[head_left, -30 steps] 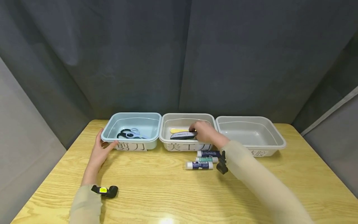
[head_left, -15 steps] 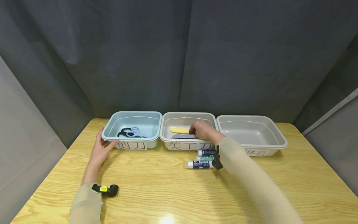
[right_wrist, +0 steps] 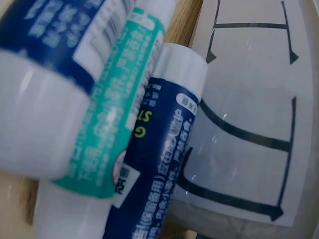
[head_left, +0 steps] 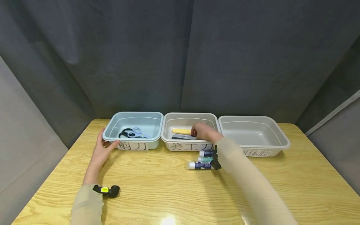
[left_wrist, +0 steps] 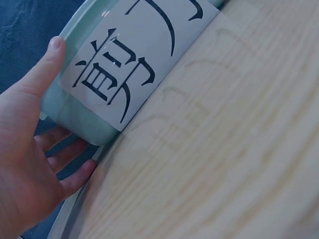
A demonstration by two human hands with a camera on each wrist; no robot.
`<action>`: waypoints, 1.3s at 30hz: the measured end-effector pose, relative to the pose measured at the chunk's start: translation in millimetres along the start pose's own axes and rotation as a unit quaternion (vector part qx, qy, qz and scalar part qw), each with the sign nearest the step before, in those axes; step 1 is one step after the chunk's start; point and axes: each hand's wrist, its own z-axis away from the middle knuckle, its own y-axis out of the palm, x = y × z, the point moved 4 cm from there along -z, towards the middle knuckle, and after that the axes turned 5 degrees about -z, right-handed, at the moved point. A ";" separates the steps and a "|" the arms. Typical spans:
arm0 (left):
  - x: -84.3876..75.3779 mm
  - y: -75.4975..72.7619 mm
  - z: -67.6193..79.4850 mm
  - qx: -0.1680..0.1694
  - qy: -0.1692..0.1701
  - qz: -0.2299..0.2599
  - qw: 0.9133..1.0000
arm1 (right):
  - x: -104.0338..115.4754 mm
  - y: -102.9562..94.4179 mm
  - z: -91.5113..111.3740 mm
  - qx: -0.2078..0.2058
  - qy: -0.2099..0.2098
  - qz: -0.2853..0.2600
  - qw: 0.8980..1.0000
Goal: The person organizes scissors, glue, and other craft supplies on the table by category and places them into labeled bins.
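Three bins stand side by side at the back of the tabletop (head_left: 146,184), each turned so that its paper label faces the person, presumably so the writing reads at a glance. The left hand (head_left: 102,152) is partly closed around the near left corner of the blue bin (head_left: 154,144), thumb on the front wall below the rim, fingers around the side; that hold probably steadies it. Its label (head_left: 132,146) says scissors in Chinese, and scissors (head_left: 139,135) with black and lilac handles lie inside.

The right hand (head_left: 204,131) reaches over the front rim into the middle bin (head_left: 189,118), fingers bent downward at the right ends of a yellow cutter (head_left: 181,131) and a grey cutter (head_left: 182,137). Whether it has hold of either cannot be told, since the fingertips are hidden. Both cutters lie lengthwise, roughly parallel, the grey one nearer the front wall, an arrangement that seems to keep them compact.

In front of that bin, a green glue stick (head_left: 204,159) lies between two navy glue sticks, one nearer the person (head_left: 199,165), one farther away (head_left: 206,153). Placed crosswise, they perhaps suit a reach towards the right bin (head_left: 247,136), labelled for solid glue.
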 end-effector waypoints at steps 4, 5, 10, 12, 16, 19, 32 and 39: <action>-0.3 0.1 0.2 0.000 -0.001 0.001 1.000 | 0.2 0.3 0.6 -0.002 -0.006 0.003 1.000; -0.5 0.1 0.3 0.000 -0.002 0.000 1.000 | 0.1 0.4 0.7 -0.003 -0.006 0.002 1.000; -0.8 0.5 0.8 0.001 -0.001 -0.002 1.000 | -1.0 1.7 0.8 -0.005 -0.001 -0.005 1.000; -0.6 0.7 0.8 0.002 0.000 -0.001 1.000 | -1.0 1.7 1.3 -0.005 0.003 -0.006 1.000; 0.1 1.1 0.4 0.002 -0.001 0.000 1.000 | -0.4 -0.3 4.5 -0.012 0.009 -0.008 1.000; 0.8 1.0 -0.3 0.000 0.000 -0.001 1.000 | -0.6 -3.1 7.4 -0.024 0.008 -0.010 1.000; 1.2 1.8 -1.2 -0.002 0.005 0.001 1.000 | 1.4 -18.0 23.4 -0.081 0.007 -0.001 0.997; 1.8 0.4 -1.4 0.000 -0.001 0.001 1.000 | 6.3 -28.0 42.3 -0.139 -0.022 0.007 0.990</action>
